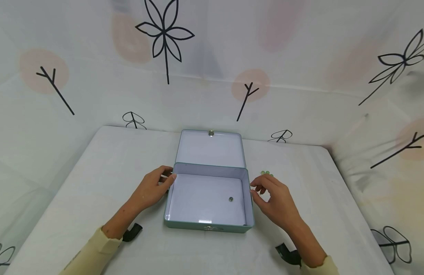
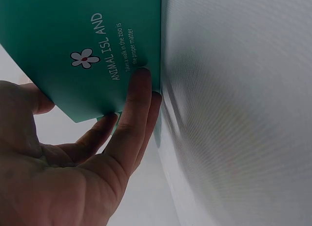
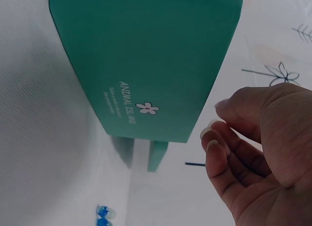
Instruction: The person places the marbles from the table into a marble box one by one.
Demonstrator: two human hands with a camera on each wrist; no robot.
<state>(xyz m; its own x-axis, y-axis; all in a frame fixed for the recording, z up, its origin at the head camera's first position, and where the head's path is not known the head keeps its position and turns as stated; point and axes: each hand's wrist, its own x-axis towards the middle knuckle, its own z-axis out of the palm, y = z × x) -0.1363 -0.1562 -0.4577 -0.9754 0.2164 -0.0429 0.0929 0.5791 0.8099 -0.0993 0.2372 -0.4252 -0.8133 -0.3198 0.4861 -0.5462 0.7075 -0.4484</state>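
Note:
A green metal box point(image 1: 208, 198) with a pale inside stands on the table, its lid point(image 1: 211, 149) laid back away from me. One small round marble point(image 1: 230, 199) lies inside on the right. My left hand point(image 1: 152, 188) holds the box's left wall, thumb over the rim and fingers against the outside, beside the printed flower point(image 2: 85, 58). Close by the right wall is my right hand point(image 1: 275, 198), fingers loosely bent and holding nothing. In the right wrist view, its fingertips point(image 3: 212, 144) are apart from the box.
Several small marbles point(image 1: 263, 173) sit on the table beyond my right hand; they look blue in the right wrist view. A white cloth covers the table point(image 1: 129, 152). Behind it hangs a patterned curtain point(image 1: 205, 99).

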